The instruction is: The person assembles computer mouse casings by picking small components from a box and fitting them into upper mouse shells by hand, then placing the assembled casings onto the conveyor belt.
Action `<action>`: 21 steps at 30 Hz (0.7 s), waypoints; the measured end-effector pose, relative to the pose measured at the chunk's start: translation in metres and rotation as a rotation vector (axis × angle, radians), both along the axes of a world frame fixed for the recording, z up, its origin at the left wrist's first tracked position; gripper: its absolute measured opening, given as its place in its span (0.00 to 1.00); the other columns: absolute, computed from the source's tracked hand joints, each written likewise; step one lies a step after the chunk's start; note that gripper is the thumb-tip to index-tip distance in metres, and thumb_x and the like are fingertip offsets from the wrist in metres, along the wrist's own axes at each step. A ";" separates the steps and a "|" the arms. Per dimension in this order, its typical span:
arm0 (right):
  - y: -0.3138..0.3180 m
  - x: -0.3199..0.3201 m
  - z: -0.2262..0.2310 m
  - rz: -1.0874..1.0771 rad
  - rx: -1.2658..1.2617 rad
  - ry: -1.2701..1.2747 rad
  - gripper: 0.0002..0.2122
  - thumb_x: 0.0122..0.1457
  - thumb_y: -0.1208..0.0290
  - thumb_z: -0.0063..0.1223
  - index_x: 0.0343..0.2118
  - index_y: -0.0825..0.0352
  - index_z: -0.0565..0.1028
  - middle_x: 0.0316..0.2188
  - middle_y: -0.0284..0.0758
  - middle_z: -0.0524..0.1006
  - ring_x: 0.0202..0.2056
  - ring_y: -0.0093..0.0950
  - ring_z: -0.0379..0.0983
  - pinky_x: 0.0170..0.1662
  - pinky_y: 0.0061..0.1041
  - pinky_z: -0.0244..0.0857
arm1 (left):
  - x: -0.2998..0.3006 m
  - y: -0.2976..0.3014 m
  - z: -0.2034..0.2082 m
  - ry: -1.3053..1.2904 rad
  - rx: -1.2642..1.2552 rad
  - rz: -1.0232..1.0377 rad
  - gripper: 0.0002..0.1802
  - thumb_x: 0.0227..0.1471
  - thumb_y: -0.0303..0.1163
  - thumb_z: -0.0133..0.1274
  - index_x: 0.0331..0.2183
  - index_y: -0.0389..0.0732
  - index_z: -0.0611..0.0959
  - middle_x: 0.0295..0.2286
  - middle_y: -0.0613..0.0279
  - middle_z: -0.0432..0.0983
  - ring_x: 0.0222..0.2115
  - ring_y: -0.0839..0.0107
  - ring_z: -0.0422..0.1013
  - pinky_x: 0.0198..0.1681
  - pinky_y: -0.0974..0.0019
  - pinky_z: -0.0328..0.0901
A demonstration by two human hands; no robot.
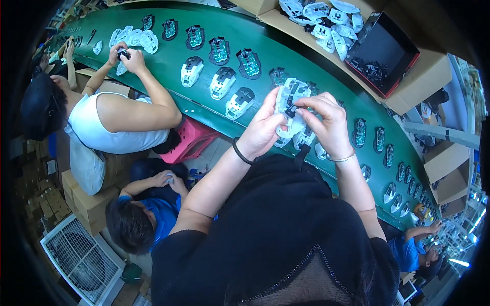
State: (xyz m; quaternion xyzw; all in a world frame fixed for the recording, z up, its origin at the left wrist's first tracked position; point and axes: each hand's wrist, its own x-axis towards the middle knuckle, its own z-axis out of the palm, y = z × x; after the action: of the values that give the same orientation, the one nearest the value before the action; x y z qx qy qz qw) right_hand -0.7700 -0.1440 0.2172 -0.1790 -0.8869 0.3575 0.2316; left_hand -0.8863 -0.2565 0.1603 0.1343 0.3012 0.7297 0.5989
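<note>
I hold a white plastic mouse shell (289, 104) up in front of me over the green conveyor belt (173, 66). My left hand (266, 126) grips its left side. My right hand (326, 122) holds its right side, with thumb and finger pinching a small black part (290, 111) at the shell's middle. More white shells (304, 137) lie on the belt just below my hands.
White mouse bodies (223, 82) and green circuit boards (219, 51) lie along the belt. A cardboard box of white shells (326, 20) and a black tray of small parts (380, 53) sit beyond. A person on the left handles a shell (124, 55); another crouches below (148, 209).
</note>
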 end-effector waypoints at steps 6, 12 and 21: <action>0.010 -0.004 -0.001 0.049 0.134 0.003 0.08 0.42 0.79 0.57 0.28 0.64 0.78 0.27 0.33 0.74 0.32 0.30 0.67 0.35 0.26 0.64 | -0.005 0.002 0.008 0.010 -0.031 -0.023 0.36 0.44 0.16 0.39 0.57 0.41 0.53 0.45 0.64 0.63 0.38 0.81 0.65 0.34 0.78 0.61; 0.014 -0.012 0.005 0.140 0.368 0.009 0.11 0.37 0.82 0.55 0.29 0.66 0.77 0.27 0.32 0.72 0.32 0.30 0.67 0.35 0.25 0.66 | -0.008 0.001 0.005 0.180 -0.067 -0.068 0.35 0.44 0.17 0.40 0.56 0.41 0.55 0.45 0.65 0.63 0.40 0.82 0.64 0.37 0.78 0.62; 0.009 -0.013 0.000 0.174 0.556 -0.018 0.13 0.37 0.79 0.51 0.31 0.70 0.75 0.29 0.35 0.72 0.32 0.30 0.68 0.34 0.25 0.66 | -0.009 0.003 0.013 0.260 -0.052 -0.015 0.33 0.47 0.18 0.42 0.56 0.42 0.55 0.43 0.68 0.63 0.37 0.84 0.63 0.35 0.79 0.61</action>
State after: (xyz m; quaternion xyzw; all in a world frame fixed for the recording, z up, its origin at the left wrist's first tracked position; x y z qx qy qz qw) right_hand -0.7830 -0.1347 0.2172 -0.0353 -0.9648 0.1177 0.2324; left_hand -0.8952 -0.2539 0.1729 0.2145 0.3938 0.6936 0.5638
